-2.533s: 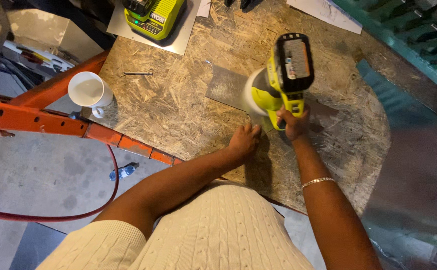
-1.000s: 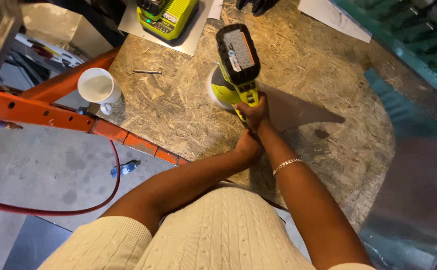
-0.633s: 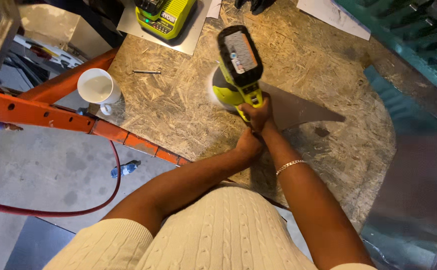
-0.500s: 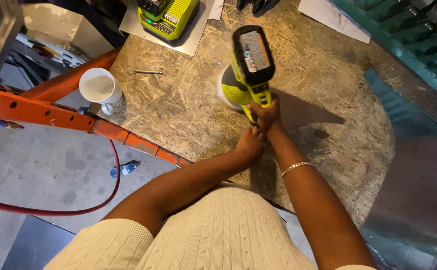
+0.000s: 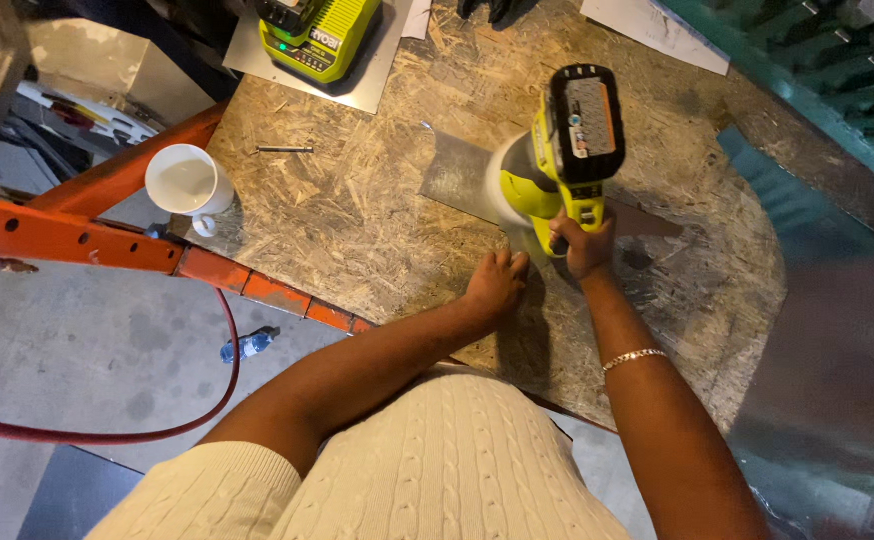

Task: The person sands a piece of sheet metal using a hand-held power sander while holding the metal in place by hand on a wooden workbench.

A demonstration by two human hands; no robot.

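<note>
From the head camera, looking straight down, I see a workbench topped with rough chipboard [image 5: 357, 210], its near edge carried on an orange steel beam [image 5: 67, 235], with bare grey concrete floor below on my left. A thin sheet of grey metal [image 5: 457, 175] lies flat on the board in front of me. My right hand [image 5: 582, 245] is clenched around the handle of a yellow-green cordless power tool [image 5: 557, 150] with a black battery pack on top; its round pale pad faces away from me, at the metal sheet, though I cannot tell whether it presses fully flat. My left hand [image 5: 495, 285] rests palm down on the board just beside the tool, fingers spread and grasping nothing, apparently steadying the near edge of the sheet. A white mug [image 5: 185, 183] stands close to the bench edge on the left, a loose screw [image 5: 284, 149] lies near it, and a matching battery charger [image 5: 317, 35] sits on a plate at the far side. A red hose [image 5: 157, 420] curves across the floor. I judge the main risk is my left fingertips: they sit very near the pad, and if the tool skips or the unclamped sheet slides, they could be caught or cut on the thin edge. Vibration might also walk the mug off the bench. This is the only view.
</note>
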